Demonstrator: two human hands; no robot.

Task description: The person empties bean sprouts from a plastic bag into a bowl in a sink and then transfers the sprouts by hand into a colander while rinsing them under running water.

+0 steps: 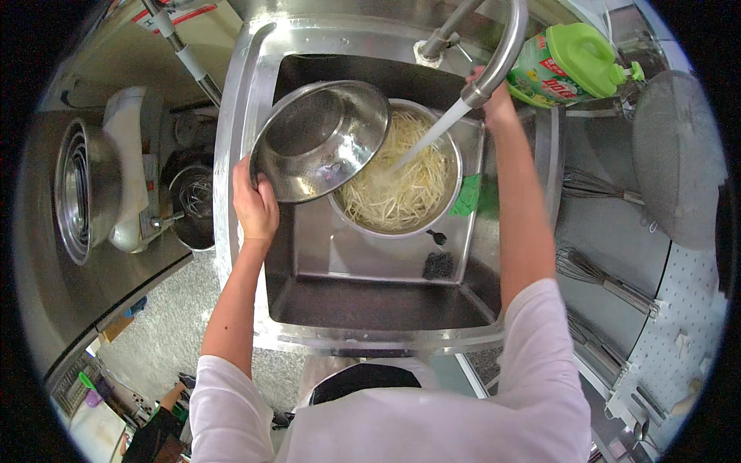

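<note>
My left hand (pixel 256 202) grips the rim of a perforated stainless steel colander (pixel 321 142), tilted over the left part of the sink. Partly beneath it, a round metal bowl (pixel 455 179) full of bean sprouts (pixel 405 197) sits in the sink (pixel 370 249). Water pours from the faucet (pixel 501 58) onto the sprouts. My right hand (pixel 492 101) is behind the faucet spout, near the small lever (pixel 465 53) at its base; its fingers are partly hidden and blurred, so its hold cannot be told. A green cloth or pad (pixel 466 195) lies right of the bowl.
A green detergent jug (pixel 570 66) stands behind the sink at right. Whisks (pixel 608 283) and a mesh strainer (pixel 674 159) hang at right. Nested metal bowls (pixel 75 191) and a pot (pixel 194 202) are at left. Another person (pixel 153 434) is at lower left.
</note>
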